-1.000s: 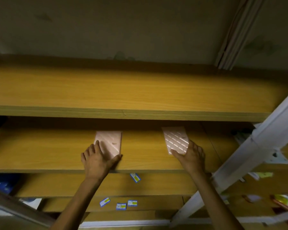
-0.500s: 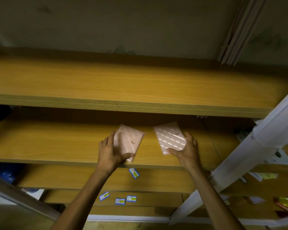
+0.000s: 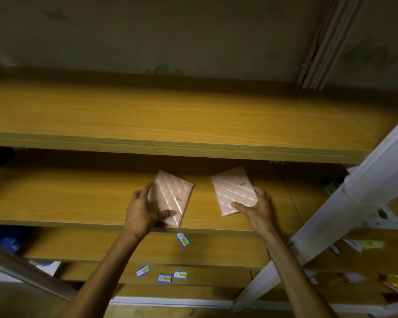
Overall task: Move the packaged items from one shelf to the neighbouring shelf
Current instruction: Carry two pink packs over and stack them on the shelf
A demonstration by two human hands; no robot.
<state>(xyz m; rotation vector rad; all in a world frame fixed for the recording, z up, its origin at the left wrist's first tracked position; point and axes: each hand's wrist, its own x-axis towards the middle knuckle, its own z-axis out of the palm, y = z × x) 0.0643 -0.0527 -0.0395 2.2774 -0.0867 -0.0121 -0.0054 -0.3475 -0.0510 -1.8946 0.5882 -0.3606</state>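
Left hand (image 3: 143, 212) pinches one pink pack (image 3: 171, 198), thumb on top and fingers along its edge; right hand (image 3: 257, 208) grips the other pack (image 3: 233, 190) likewise. Both packs tilt just above the middle shelf (image 3: 67, 198), probably lifted for carrying to the neighbouring shelf

— What has moved since a second ago?
— The left hand (image 3: 141, 211) has carried its pink quilted plastic-wrapped packet (image 3: 172, 198) rightward toward frame centre, tilting it.
— And the other?
— The right hand (image 3: 257, 208) has shifted its matching pink packet (image 3: 233, 191) slightly left and turned it. The two packets now sit closer together.
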